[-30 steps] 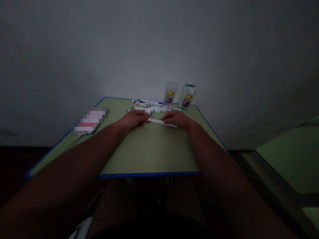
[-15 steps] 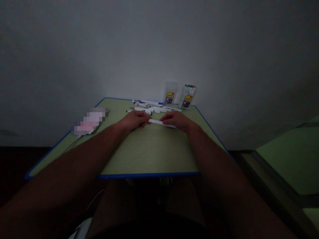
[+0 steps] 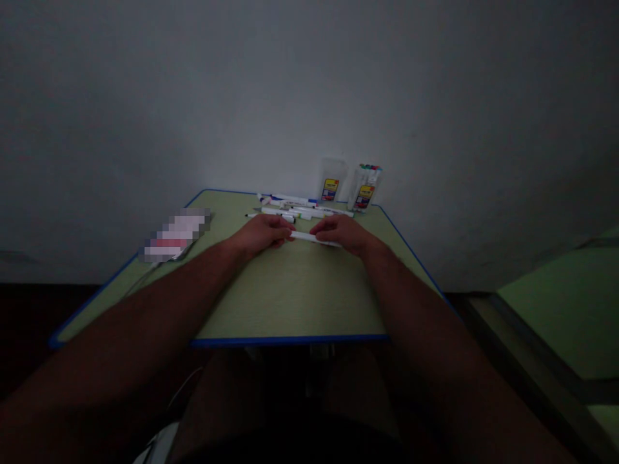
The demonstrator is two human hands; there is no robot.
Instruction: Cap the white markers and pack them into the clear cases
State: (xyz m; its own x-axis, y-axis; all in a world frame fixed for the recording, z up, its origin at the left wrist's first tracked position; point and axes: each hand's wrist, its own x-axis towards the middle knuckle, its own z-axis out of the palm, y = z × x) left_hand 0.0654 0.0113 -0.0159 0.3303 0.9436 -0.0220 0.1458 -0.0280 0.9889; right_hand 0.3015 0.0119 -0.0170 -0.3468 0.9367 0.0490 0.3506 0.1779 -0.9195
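The left hand (image 3: pixel 264 234) and right hand (image 3: pixel 342 233) pinch opposite ends of the white marker (image 3: pixel 304 237) over the desk (image 3: pixel 300 290). The narrow end piece visible a second earlier is now hidden; the joint appears closed.

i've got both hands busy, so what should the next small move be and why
Probably ease the left hand off the white marker: its fingers are at one end, while the right hand grips farther along, so the right could likely hold it alone.
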